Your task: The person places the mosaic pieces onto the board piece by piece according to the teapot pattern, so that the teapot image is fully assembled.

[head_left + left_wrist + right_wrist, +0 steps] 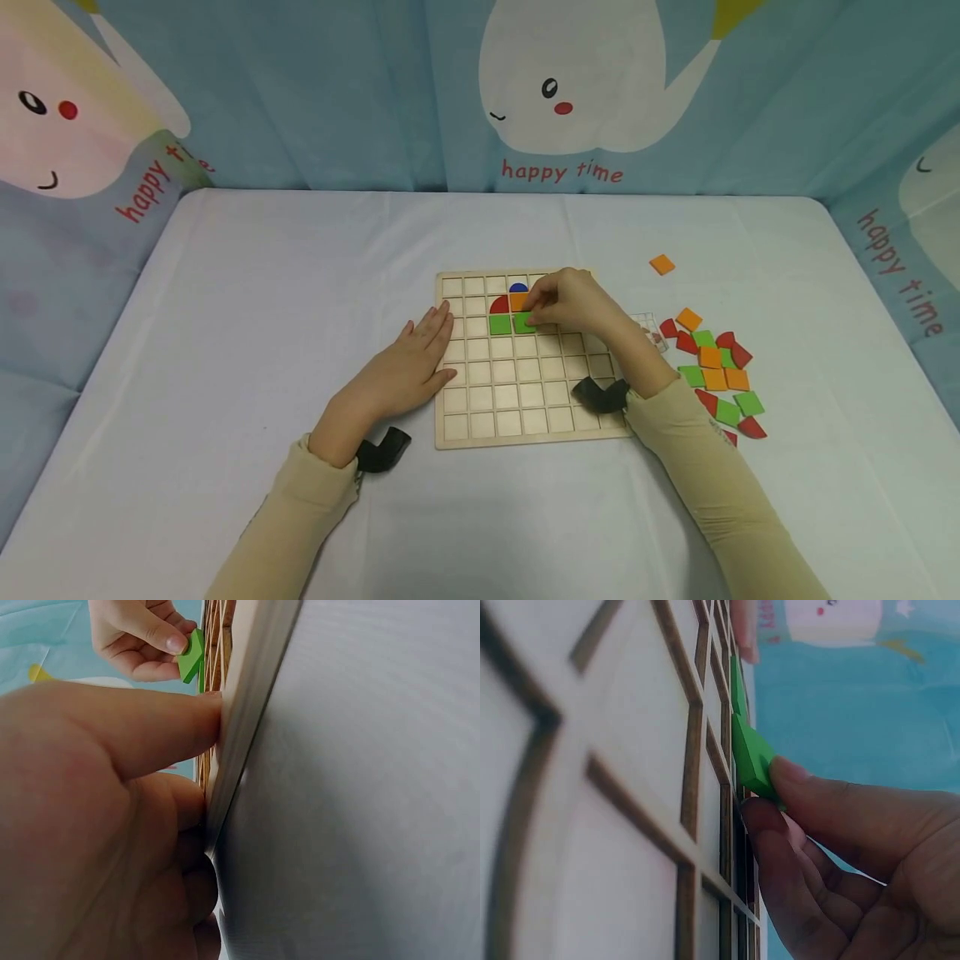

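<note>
A wooden grid board [480, 373] lies on the white table. My right hand [573, 302] is over its upper middle, pinching a green square tile [751, 754] between thumb and fingertips. In the right wrist view that tile is tilted, its lower edge right at the grid. Just left of it another green square [500, 324] sits in a cell, with a red quarter-circle piece [499, 305] above. An orange square [518, 302] and a blue half-round piece [518, 287] are beyond the held tile. My left hand [405, 371] rests along the board's left edge, fingers extended and touching the frame.
Right of the board lies a loose spread of red, green and orange pieces [709, 357]. One orange square [662, 264] lies apart farther back. A printed card [649, 331] shows partly behind my right wrist. A blue patterned curtain [337, 100] surrounds the table's far side.
</note>
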Available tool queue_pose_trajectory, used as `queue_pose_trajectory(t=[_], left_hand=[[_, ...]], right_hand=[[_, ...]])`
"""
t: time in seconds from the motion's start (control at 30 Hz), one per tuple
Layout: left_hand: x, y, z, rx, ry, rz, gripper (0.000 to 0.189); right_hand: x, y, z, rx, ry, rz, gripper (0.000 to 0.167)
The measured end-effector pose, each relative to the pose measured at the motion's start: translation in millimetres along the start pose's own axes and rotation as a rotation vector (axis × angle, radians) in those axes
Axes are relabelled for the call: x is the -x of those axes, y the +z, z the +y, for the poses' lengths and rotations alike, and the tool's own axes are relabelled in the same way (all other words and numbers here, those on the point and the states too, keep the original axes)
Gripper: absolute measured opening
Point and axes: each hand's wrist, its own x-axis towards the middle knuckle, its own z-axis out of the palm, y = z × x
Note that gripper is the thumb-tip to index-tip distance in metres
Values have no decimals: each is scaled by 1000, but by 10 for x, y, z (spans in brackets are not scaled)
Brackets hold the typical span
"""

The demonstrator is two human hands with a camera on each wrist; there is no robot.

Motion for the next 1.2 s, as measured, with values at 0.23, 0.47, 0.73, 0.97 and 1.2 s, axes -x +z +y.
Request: queue_pose_trajectory(t=[0.23, 0.47, 0.73, 0.97, 1.2], left_hand=[[4, 18, -5, 13, 5, 1, 70], [18, 39, -9, 4, 14, 5, 70], [-5, 19, -32, -4, 14, 0, 70], [-15, 8, -19, -6, 13, -2, 71], [-15, 6, -10, -3, 4, -6, 71]], right_hand=[[3, 11, 3, -3, 14, -3, 5], [7, 36, 42, 13, 35, 4, 4], [-13, 0, 12, 25, 17, 18, 5], [-23, -18, 35, 11, 17, 9, 5], [-25, -39, 76, -36, 31, 4, 6]])
